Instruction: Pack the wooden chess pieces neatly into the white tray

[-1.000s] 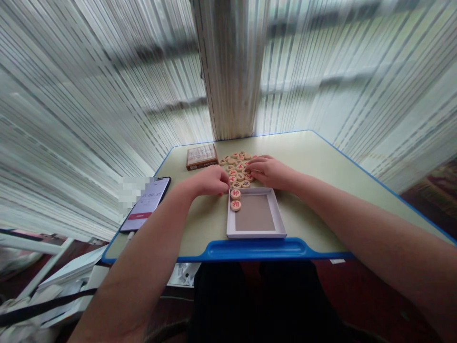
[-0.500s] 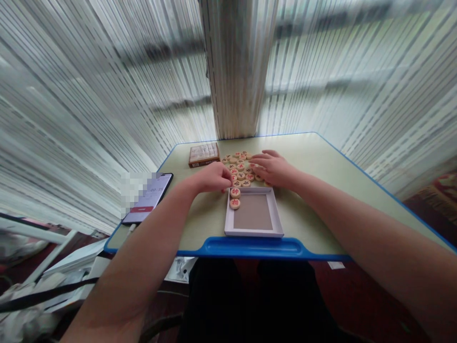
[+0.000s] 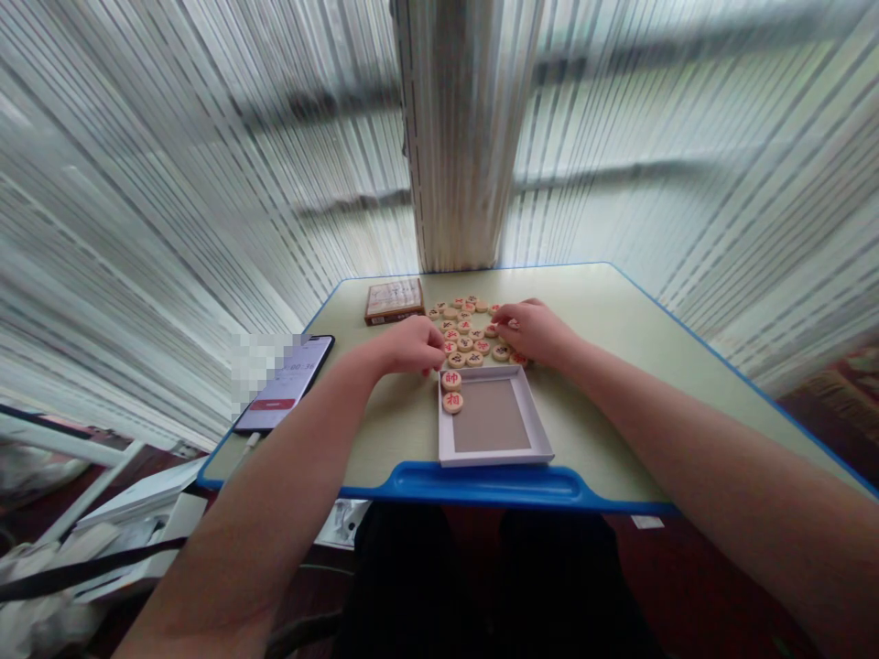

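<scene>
Step in hand, by judgement: handling loose xiangqi pieces [image 3: 465,344], clustered just beyond the white tray [image 3: 494,459]. The right hand [image 3: 539,331] bends its fingers at the cluster's right edge; the left hand [image 3: 410,344] curls near the tray's far left corner. Whether either grips a piece cannot be told. The next move calls for a fingertip pinch clear of neighbours. Legible: 帥 piece [image 3: 451,380] and 相 piece [image 3: 452,403], both inside the tray; phone [image 3: 292,375] digits ending 36. Brown box [image 3: 395,297] lettering: illegible.

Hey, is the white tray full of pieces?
No, only two pieces sit in the tray, by its far left corner, and most of its bottom is bare.
</scene>
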{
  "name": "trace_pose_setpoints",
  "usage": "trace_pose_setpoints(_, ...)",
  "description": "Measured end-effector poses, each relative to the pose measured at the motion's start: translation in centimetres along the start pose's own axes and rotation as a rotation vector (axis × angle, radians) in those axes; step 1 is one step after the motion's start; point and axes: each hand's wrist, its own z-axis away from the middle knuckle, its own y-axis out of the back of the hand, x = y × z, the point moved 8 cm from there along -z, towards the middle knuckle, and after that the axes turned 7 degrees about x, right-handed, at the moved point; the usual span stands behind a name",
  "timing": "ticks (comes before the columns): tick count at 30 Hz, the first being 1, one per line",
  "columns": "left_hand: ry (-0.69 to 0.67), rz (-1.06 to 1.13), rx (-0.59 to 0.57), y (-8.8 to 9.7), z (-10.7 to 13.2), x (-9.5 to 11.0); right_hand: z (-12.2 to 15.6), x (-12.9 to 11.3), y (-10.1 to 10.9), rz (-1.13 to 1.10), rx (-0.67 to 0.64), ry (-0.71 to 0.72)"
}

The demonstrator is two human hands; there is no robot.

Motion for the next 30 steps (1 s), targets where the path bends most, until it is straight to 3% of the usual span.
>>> trace_pose_setpoints(10,-0.008,0.004,0.008,0.1,0.1,0.1,0.0,-0.9,-0.3,-0.029,-0.016,0.104)
trace_pose_setpoints(15,-0.030,-0.012,0.016,0.2,0.3,0.4,-0.1,-0.1,-0.4,-0.024,0.003,0.018)
trace_pose_setpoints(20,-0.016,-0.037,0.015,0.3,0.2,0.1,0.3,-0.4,1.2,-0.133,0.099,-0.005)
trace_pose_setpoints(27,-0.035,0.073,0.024,0.9,0.3,0.3,1.7,-5.2,4.0,-0.530,0.127,0.190)
trace_pose_setpoints(30,-0.011,0.251,0.046,0.9,0.2,0.6,2.4,-7.0,4.7,-0.627,0.176,0.269)
